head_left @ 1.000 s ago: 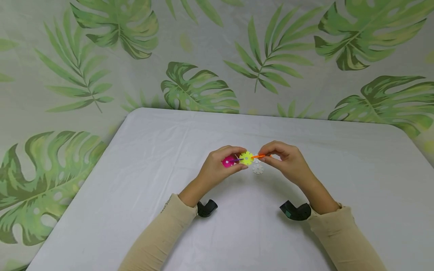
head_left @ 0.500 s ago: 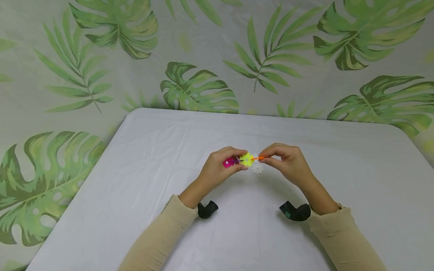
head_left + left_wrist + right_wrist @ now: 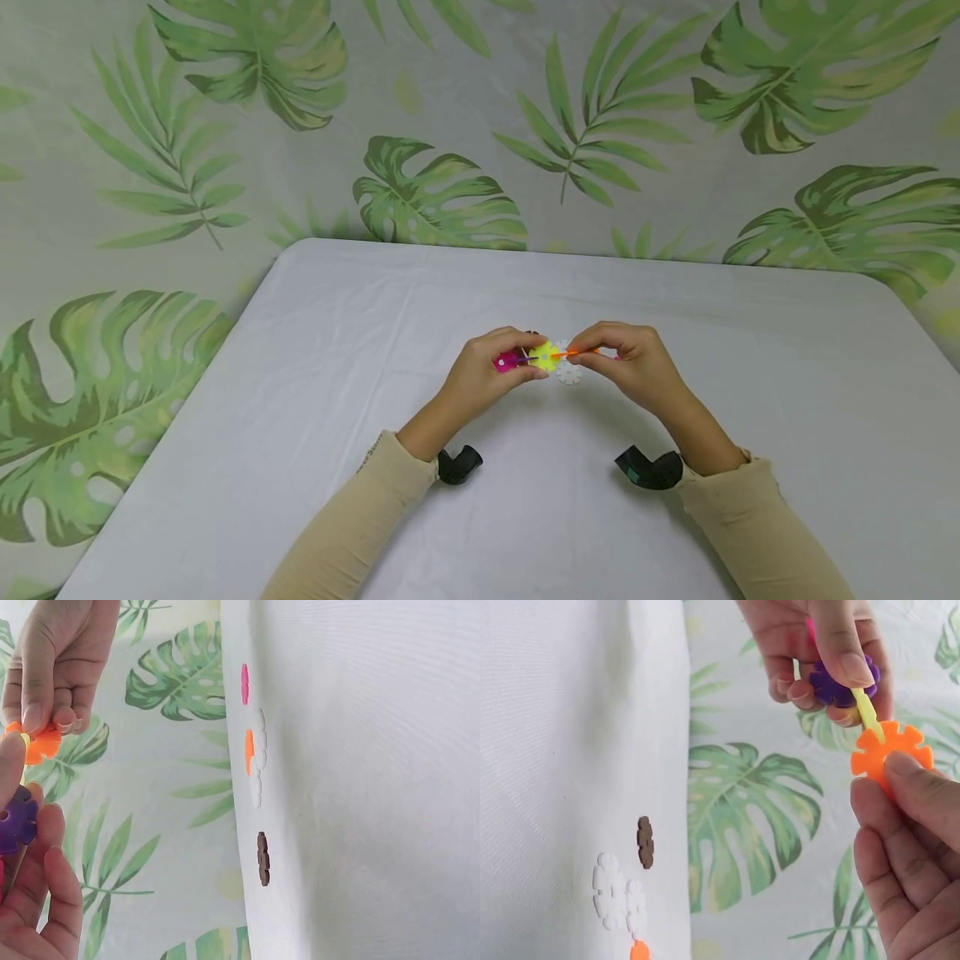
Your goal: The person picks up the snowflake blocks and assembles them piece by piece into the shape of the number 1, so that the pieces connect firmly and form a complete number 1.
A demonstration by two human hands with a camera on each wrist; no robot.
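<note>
My left hand [image 3: 480, 362] holds a short chain of notched snowflake discs: a pink disc [image 3: 506, 361], a purple disc [image 3: 16, 821] and a yellow disc [image 3: 544, 357]. The thumb and fingertips grip the yellow one by its edges. With thumb and fingers, my right hand [image 3: 637, 354] pinches an orange disc [image 3: 911, 739]. It meets the yellow disc edge to edge, crosswise, at a notch in the right wrist view. How deep the two fit together cannot be told. Both hands are raised above the table, and fingers cover part of the chain.
On the white table [image 3: 337, 333], behind the hands, lie white discs [image 3: 569, 374], a brown disc [image 3: 645, 842], another orange disc [image 3: 249, 752] and another pink disc [image 3: 244, 684]. A leaf-patterned cloth [image 3: 442, 192] hangs beyond the far edge.
My right hand has shifted slightly left and down, bringing the orange disc closer against the yellow one. The left hand has stayed nearly still, holding the chain.
</note>
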